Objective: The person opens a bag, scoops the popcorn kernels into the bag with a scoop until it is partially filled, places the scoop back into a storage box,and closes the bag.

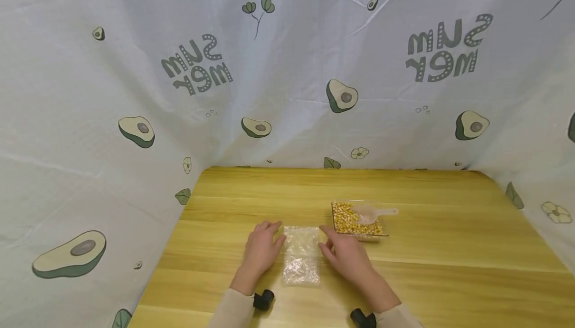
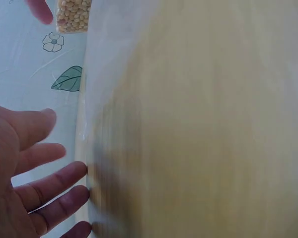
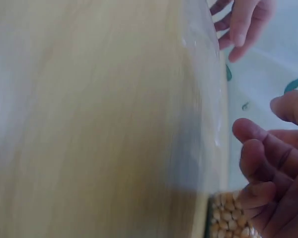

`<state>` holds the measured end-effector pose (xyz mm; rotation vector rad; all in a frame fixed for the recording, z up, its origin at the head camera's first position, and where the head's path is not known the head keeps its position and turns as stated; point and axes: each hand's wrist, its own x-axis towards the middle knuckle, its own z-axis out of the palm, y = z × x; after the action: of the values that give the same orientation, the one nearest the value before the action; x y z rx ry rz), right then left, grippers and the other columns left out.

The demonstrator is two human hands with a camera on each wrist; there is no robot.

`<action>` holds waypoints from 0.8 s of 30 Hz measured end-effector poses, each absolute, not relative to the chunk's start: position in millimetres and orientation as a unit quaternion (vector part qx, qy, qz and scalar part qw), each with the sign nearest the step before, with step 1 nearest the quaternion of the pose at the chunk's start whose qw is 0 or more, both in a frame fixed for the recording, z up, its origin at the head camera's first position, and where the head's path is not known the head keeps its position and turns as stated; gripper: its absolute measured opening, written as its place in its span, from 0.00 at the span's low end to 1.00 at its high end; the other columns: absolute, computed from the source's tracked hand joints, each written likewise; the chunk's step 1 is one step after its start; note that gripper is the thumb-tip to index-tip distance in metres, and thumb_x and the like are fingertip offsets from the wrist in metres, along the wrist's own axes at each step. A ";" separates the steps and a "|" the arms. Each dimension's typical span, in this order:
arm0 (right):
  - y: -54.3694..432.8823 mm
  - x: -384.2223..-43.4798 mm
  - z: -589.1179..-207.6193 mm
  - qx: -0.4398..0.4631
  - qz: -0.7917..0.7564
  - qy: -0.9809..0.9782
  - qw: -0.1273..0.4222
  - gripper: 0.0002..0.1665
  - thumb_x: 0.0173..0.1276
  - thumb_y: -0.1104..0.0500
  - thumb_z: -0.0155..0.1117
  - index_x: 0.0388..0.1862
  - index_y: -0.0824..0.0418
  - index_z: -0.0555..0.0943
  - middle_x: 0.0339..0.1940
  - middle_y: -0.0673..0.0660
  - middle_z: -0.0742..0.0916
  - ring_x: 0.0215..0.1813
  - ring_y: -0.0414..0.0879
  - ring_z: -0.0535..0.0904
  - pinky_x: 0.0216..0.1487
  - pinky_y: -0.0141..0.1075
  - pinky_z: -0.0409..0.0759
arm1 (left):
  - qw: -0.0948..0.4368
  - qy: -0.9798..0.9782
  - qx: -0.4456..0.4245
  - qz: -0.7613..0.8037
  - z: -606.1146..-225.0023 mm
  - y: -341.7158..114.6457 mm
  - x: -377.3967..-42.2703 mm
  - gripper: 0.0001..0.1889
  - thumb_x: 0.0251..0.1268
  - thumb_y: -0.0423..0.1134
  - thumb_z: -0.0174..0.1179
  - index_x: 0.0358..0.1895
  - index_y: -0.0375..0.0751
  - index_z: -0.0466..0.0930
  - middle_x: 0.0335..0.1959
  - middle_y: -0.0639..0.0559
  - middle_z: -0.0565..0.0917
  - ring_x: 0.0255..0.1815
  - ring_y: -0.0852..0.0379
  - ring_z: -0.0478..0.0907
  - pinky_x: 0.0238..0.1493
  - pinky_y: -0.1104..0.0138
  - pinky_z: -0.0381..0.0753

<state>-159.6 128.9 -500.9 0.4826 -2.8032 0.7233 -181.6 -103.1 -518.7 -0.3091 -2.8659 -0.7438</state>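
A clear zip bag, or one much like it (image 1: 301, 258), lies flat on the wooden table in the head view. To its left is my left hand (image 1: 262, 247), fingers loosely spread and holding nothing; the left wrist view shows several of its fingertips against the tabletop. On the other side my right hand (image 1: 346, 254) has its index finger and thumb close to the bag's right edge. The right wrist view shows that hand's fingers (image 3: 275, 153) relaxed and bent, with nothing gripped. Whether either hand touches the bag is unclear.
Just beyond my right hand stands a clear container of corn kernels (image 1: 343, 218), with a translucent scoop (image 1: 367, 213) lying on the kernels, its handle pointing right. A white cloth with avocado prints (image 1: 287, 68) hangs around the wooden table (image 1: 449, 248) at the back and sides.
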 end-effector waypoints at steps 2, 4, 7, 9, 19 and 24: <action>124.1 -162.7 -503.3 0.152 0.271 -0.948 0.075 0.27 0.65 0.56 0.70 0.62 0.61 0.79 0.25 0.43 0.85 0.21 0.30 0.70 0.23 0.26 0.68 | 0.081 -0.959 -0.098 -0.253 -520.6 -101.7 -182.8 0.21 0.67 0.46 0.64 0.60 0.42 0.82 0.49 0.48 0.84 0.50 0.48 0.79 0.46 0.55 0.77; 119.4 -165.6 -505.4 0.139 0.301 -0.942 0.052 0.29 0.65 0.58 0.70 0.64 0.63 0.78 0.26 0.45 0.86 0.22 0.30 0.71 0.24 0.27 0.70 | 0.078 -0.959 -0.091 -0.257 -522.2 -100.1 -184.0 0.20 0.67 0.46 0.64 0.59 0.43 0.83 0.49 0.48 0.84 0.50 0.48 0.79 0.47 0.56 0.76; 113.6 -169.1 -508.5 0.121 0.329 -0.936 0.032 0.31 0.65 0.59 0.69 0.66 0.66 0.76 0.26 0.46 0.85 0.23 0.32 0.72 0.25 0.28 0.71 | 0.076 -0.957 -0.085 -0.267 -523.1 -97.9 -185.3 0.20 0.66 0.45 0.65 0.59 0.43 0.83 0.48 0.48 0.83 0.49 0.48 0.77 0.46 0.56 0.74; 110.6 -170.9 -511.0 0.111 0.341 -0.933 0.025 0.32 0.65 0.60 0.69 0.67 0.67 0.74 0.25 0.47 0.84 0.24 0.33 0.73 0.26 0.29 0.72 | 0.075 -0.956 -0.084 -0.270 -524.0 -96.7 -186.2 0.21 0.66 0.45 0.65 0.60 0.43 0.83 0.48 0.48 0.82 0.47 0.49 0.76 0.45 0.56 0.72; 106.7 -179.8 -520.6 0.069 0.380 -0.922 -0.010 0.36 0.66 0.61 0.66 0.70 0.74 0.69 0.20 0.48 0.79 0.21 0.38 0.71 0.23 0.31 0.70 | 0.063 -0.963 -0.095 -0.246 -524.5 -91.5 -190.4 0.27 0.60 0.45 0.69 0.64 0.48 0.80 0.49 0.48 0.78 0.45 0.51 0.71 0.44 0.57 0.67; 106.1 -180.0 -520.5 0.066 0.370 -0.927 -0.011 0.32 0.66 0.61 0.66 0.66 0.73 0.72 0.20 0.49 0.80 0.21 0.39 0.71 0.23 0.32 0.70 | 0.058 -0.964 -0.091 -0.242 -524.3 -91.7 -189.8 0.26 0.57 0.44 0.71 0.61 0.47 0.82 0.49 0.48 0.77 0.46 0.51 0.70 0.45 0.58 0.66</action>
<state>-180.0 106.1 -520.5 0.2102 -2.9318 1.1699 -189.8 -91.7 -524.3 -0.2748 -2.9233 -0.7327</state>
